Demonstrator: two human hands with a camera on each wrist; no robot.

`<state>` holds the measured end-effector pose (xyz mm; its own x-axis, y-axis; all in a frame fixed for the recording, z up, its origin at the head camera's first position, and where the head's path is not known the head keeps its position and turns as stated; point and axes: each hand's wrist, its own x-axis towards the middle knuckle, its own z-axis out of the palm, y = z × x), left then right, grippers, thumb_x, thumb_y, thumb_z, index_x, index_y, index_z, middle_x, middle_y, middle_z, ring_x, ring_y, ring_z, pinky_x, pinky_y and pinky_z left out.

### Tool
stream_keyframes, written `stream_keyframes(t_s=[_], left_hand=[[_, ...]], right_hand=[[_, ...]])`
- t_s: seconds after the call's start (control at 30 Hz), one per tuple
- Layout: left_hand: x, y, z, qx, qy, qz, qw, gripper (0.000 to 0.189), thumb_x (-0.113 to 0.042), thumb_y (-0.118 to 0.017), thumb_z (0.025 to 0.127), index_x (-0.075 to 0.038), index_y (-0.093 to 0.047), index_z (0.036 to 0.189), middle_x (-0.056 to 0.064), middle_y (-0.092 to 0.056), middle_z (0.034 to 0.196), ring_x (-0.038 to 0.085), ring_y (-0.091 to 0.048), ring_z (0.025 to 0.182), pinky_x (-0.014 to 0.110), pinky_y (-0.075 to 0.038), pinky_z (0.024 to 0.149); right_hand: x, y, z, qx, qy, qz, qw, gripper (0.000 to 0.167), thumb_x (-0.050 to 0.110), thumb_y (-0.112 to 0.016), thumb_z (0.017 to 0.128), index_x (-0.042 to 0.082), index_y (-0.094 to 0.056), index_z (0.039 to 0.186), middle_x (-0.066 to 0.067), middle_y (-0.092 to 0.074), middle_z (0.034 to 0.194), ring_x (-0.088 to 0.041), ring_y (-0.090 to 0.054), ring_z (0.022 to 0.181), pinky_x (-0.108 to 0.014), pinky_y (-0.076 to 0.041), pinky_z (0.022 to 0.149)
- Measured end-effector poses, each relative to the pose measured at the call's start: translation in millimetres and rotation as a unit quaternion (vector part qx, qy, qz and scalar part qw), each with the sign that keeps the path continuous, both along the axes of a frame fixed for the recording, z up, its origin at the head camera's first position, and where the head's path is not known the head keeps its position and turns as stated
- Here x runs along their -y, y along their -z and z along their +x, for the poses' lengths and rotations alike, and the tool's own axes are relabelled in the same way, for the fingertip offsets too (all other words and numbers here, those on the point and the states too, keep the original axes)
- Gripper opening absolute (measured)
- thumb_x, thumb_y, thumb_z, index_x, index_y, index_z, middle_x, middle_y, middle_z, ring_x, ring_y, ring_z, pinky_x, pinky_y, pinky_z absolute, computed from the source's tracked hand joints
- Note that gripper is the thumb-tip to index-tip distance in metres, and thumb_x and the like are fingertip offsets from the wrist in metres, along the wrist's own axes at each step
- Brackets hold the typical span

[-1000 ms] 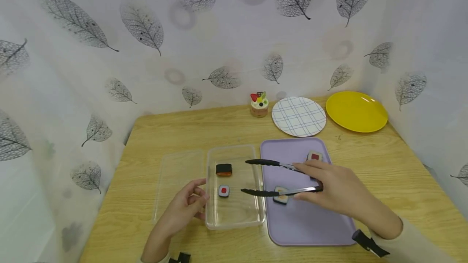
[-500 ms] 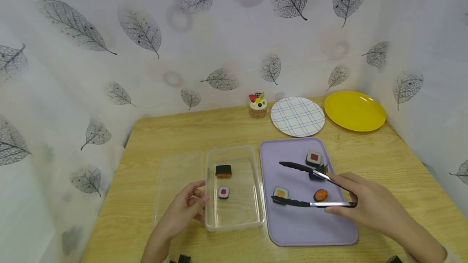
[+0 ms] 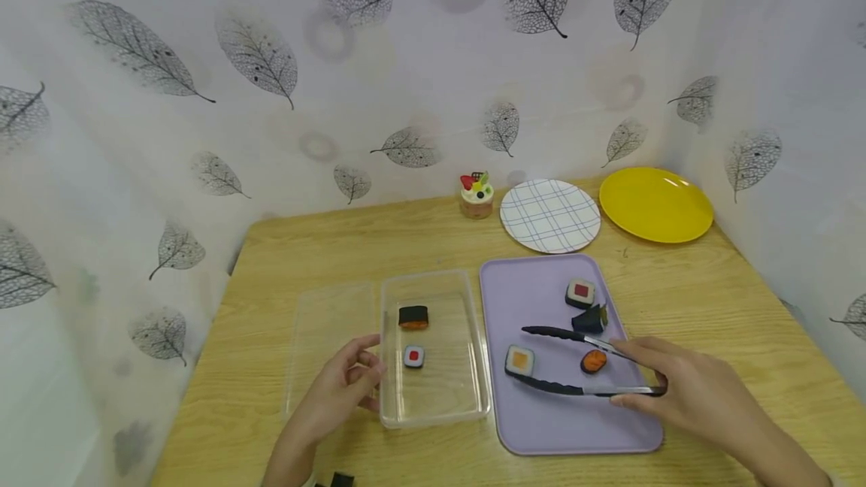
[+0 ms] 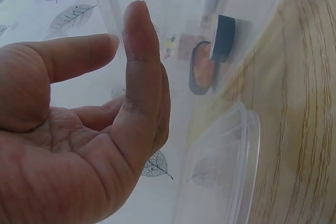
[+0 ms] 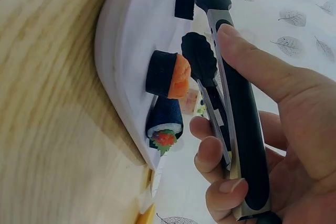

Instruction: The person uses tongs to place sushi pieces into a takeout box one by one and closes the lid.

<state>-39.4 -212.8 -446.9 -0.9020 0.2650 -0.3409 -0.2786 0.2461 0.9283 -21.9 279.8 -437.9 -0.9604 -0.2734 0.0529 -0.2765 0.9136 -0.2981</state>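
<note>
My right hand (image 3: 690,389) grips the black-and-silver tongs (image 5: 239,124), whose spread arms reach over the lilac tray (image 3: 561,427). The near tip lies right at the orange-centred sushi roll (image 3: 519,361); the orange-topped sushi (image 3: 593,361) shows between the arms. Just beyond the far arm lie a dark cone-shaped hand roll (image 3: 589,319) and a red-centred roll (image 3: 580,293). My left hand (image 3: 338,389), fingers loosely bent, rests at the left wall of the clear plastic box (image 3: 443,419). Inside are a seaweed-wrapped orange sushi (image 3: 413,316) and a small red-centred roll (image 3: 414,356).
A clear lid (image 3: 331,322) lies left of the box. Along the back of the wooden table (image 3: 325,246) stand a toy cupcake (image 3: 476,198), a white checked plate (image 3: 551,216) and a yellow plate (image 3: 656,205). A leaf-print curtain (image 3: 433,58) hangs behind.
My right hand has drawn the tongs rightward from over the box to over the tray, then lowered them, the near tip coming to the orange-centred roll. My left hand stays in place.
</note>
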Motion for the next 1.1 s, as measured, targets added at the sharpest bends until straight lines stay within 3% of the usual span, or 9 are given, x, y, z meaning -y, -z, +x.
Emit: stream_keyframes(t_s=[0.1,0.2,0.3,0.4,0.53,0.63,0.8,0.9,1.1], left_hand=[[0.1,0.4,0.2,0.0,0.0,0.001,1.0,0.06,-0.013,-0.06,0.107,0.0,-0.034,0.159,0.021,-0.054,0.122,0.022,-0.066,0.098,0.035,-0.069,0.075],[0.3,-0.1,0.3,0.0,0.0,0.001,1.0,0.06,-0.013,-0.06,0.107,0.0,-0.034,0.159,0.02,-0.054,0.122,0.021,-0.066,0.097,0.035,-0.069,0.075],[0.6,-0.4,0.4,0.001,-0.001,0.001,1.0,0.06,-0.013,-0.06,0.107,0.0,-0.034,0.159,0.02,-0.054,0.122,0.02,-0.065,0.097,0.034,-0.069,0.075],[0.8,-0.4,0.6,0.0,0.001,0.001,1.0,0.06,-0.013,-0.06,0.107,0.0,-0.034,0.159,0.021,-0.054,0.123,0.021,-0.066,0.097,0.034,-0.069,0.075],[0.8,-0.2,0.8,-0.002,0.001,0.001,1.0,0.06,-0.013,-0.06,0.107,0.0,-0.034,0.159,0.021,-0.054,0.123,0.021,-0.066,0.097,0.034,-0.069,0.075],[0.9,-0.2,0.8,-0.003,0.0,-0.001,1.0,0.059,-0.013,-0.06,0.107,0.0,-0.034,0.159,0.021,-0.054,0.122,0.021,-0.066,0.097,0.034,-0.069,0.074],[1.7,-0.6,0.9,-0.004,-0.002,-0.003,1.0,0.059,-0.012,-0.06,0.107,0.0,-0.035,0.159,0.02,-0.054,0.122,0.021,-0.066,0.097,0.034,-0.069,0.074],[2.6,-0.4,1.1,-0.006,-0.001,-0.002,1.0,0.059,-0.013,-0.06,0.107,0.0,-0.035,0.159,0.02,-0.054,0.122,0.021,-0.066,0.096,0.034,-0.069,0.074],[2.3,0.9,1.6,-0.013,0.007,-0.003,0.9999,0.06,-0.014,-0.061,0.107,0.001,-0.034,0.159,0.02,-0.055,0.121,0.021,-0.066,0.096,0.034,-0.069,0.075]], right_hand=[[1,2.9,0.8,-0.008,-0.006,0.01,0.9999,0.075,0.071,-0.088,0.065,0.027,-0.078,0.126,-0.015,-0.076,0.124,-0.015,-0.066,0.08,-0.04,-0.063,0.064],[2,5.4,1.7,-0.021,-0.007,0.016,0.9996,0.07,0.069,-0.089,0.066,0.029,-0.079,0.123,-0.011,-0.078,0.122,-0.004,-0.051,0.071,-0.026,-0.053,0.058],[3,6.6,1.8,-0.033,-0.005,0.013,0.9994,0.066,0.066,-0.09,0.067,0.03,-0.08,0.121,-0.009,-0.079,0.119,0.003,-0.045,0.066,-0.02,-0.045,0.055],[3,6.2,1.2,-0.04,-0.007,0.012,0.9991,0.062,0.063,-0.091,0.068,0.029,-0.081,0.119,-0.01,-0.079,0.118,0.005,-0.043,0.063,-0.02,-0.045,0.054],[3,2.7,-0.6,-0.046,-0.01,0.017,0.9988,0.063,0.063,-0.091,0.068,0.029,-0.081,0.119,-0.008,-0.08,0.115,0.002,-0.049,0.067,-0.027,-0.057,0.056],[2,-2.5,-3.3,-0.06,-0.014,0.01,0.9981,0.063,0.061,-0.092,0.067,0.028,-0.081,0.12,0.0,-0.08,0.105,0.002,-0.048,0.068,-0.023,-0.052,0.054],[4,-14.6,-9.9,-0.11,-0.039,-0.035,0.9925,0.063,0.049,-0.098,0.064,0.024,-0.081,0.119,0.008,-0.073,0.093,0.01,-0.035,0.061,-0.014,-0.028,0.049],[10,-22.2,-15.2,-0.128,-0.054,-0.046,0.9892,0.062,0.048,-0.098,0.064,0.024,-0.081,0.118,0.004,-0.078,0.099,0.011,-0.038,0.063,-0.013,-0.033,0.051],[27,-34.4,-27.3,-0.132,-0.091,-0.056,0.9855,0.062,0.051,-0.096,0.066,0.031,-0.079,0.122,0.011,-0.078,0.097,0.007,-0.044,0.067,-0.015,-0.037,0.054]])
